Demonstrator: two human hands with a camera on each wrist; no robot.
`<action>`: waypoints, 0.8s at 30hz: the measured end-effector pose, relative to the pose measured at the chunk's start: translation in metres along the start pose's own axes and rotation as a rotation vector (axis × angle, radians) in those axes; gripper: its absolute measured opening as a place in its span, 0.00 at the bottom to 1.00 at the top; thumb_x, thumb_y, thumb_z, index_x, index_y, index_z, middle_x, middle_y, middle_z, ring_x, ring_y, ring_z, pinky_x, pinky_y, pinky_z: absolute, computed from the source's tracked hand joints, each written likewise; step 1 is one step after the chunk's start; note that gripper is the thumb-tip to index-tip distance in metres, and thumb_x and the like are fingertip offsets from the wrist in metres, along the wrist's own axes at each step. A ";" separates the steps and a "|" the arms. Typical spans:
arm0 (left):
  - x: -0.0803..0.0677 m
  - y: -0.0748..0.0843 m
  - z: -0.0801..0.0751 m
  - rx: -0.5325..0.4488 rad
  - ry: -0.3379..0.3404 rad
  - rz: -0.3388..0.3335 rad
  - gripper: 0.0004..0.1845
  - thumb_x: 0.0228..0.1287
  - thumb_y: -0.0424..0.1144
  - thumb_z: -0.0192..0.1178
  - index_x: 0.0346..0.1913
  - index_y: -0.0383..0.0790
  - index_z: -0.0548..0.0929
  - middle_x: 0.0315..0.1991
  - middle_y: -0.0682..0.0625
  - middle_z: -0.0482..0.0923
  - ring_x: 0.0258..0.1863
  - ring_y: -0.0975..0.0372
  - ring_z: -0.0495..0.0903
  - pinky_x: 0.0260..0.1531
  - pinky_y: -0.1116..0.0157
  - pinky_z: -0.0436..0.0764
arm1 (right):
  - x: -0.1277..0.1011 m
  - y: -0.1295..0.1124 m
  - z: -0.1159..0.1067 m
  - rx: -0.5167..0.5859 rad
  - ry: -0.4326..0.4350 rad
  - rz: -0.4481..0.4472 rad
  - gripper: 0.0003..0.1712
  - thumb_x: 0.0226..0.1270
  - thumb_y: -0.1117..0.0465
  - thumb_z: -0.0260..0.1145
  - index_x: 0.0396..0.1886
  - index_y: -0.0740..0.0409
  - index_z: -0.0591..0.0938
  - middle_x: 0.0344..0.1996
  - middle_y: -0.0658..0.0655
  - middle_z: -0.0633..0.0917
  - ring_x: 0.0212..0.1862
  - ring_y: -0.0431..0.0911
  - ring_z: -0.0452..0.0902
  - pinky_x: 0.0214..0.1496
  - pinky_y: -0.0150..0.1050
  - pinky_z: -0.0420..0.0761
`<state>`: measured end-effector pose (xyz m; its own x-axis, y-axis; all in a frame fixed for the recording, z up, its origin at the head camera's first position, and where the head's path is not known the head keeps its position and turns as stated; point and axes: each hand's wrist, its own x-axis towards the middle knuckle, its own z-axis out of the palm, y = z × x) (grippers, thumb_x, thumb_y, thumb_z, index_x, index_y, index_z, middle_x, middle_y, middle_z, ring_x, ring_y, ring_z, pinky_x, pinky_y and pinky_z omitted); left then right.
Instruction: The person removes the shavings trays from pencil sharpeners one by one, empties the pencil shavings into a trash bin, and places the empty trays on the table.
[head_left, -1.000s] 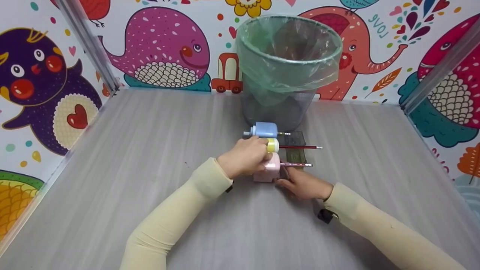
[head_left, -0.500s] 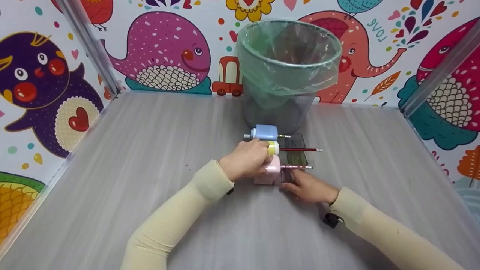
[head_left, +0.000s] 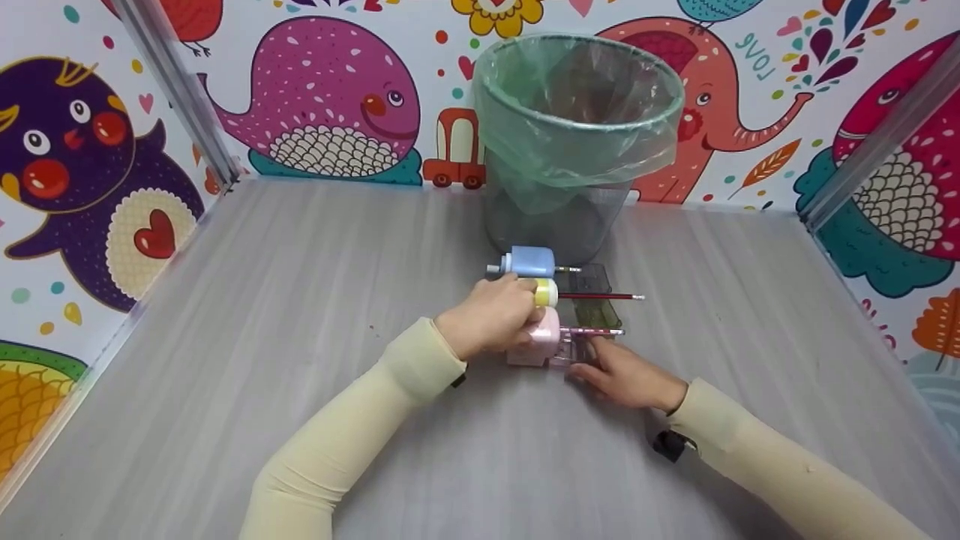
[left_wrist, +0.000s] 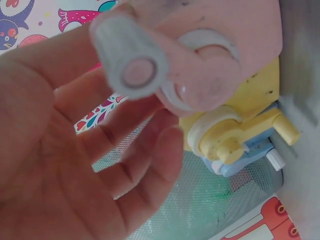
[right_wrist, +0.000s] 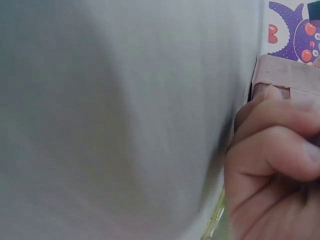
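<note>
Three crank pencil sharpeners stand in a row: a pink one (head_left: 531, 355) nearest, a yellow one (head_left: 546, 292) and a blue one (head_left: 532, 261) farthest. My left hand (head_left: 491, 315) grips the pink sharpener from above, its fingertips reaching toward the yellow one. In the left wrist view the pink crank (left_wrist: 200, 75) hangs before the palm. My right hand (head_left: 634, 377) holds the clear drawer (head_left: 562, 358) at the pink sharpener's right end, drawn partly out; its fingers are curled in the right wrist view. A patterned pencil (head_left: 592, 331) sticks out above this drawer.
A red pencil (head_left: 600, 296) protrudes from the yellow sharpener and a short pencil (head_left: 570, 268) from the blue one. Dark clear drawers (head_left: 592, 277) extend below them. Behind stands a mesh bin (head_left: 555, 217) with a green liner (head_left: 577, 154). Patterned walls (head_left: 337, 90) enclose the grey table (head_left: 337, 255).
My right hand has moved a little to the right, and more of the pink sharpener's clear drawer shows. The clear drawer beside it has shifted slightly right. My left hand stays on the pink sharpener.
</note>
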<state>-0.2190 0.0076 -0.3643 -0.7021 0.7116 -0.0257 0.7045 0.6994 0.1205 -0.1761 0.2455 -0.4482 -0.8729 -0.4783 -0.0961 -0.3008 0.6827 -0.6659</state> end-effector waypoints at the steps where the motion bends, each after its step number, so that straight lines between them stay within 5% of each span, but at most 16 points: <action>1: 0.000 0.000 0.000 -0.001 0.002 -0.001 0.05 0.65 0.41 0.65 0.36 0.44 0.87 0.52 0.47 0.81 0.49 0.51 0.78 0.46 0.49 0.83 | 0.000 0.000 0.000 0.003 0.000 -0.002 0.18 0.74 0.55 0.63 0.50 0.66 0.73 0.25 0.51 0.78 0.23 0.36 0.73 0.27 0.32 0.76; 24: -0.001 -0.001 0.000 0.014 -0.005 0.014 0.05 0.64 0.42 0.67 0.36 0.45 0.88 0.52 0.45 0.81 0.49 0.50 0.79 0.43 0.49 0.84 | -0.016 0.004 -0.003 0.049 -0.041 0.015 0.33 0.75 0.54 0.61 0.70 0.67 0.61 0.18 0.49 0.77 0.18 0.35 0.72 0.19 0.34 0.76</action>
<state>-0.2189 0.0060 -0.3645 -0.6920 0.7213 -0.0295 0.7153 0.6906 0.1068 -0.1640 0.2573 -0.4469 -0.8604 -0.4913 -0.1356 -0.2681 0.6626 -0.6993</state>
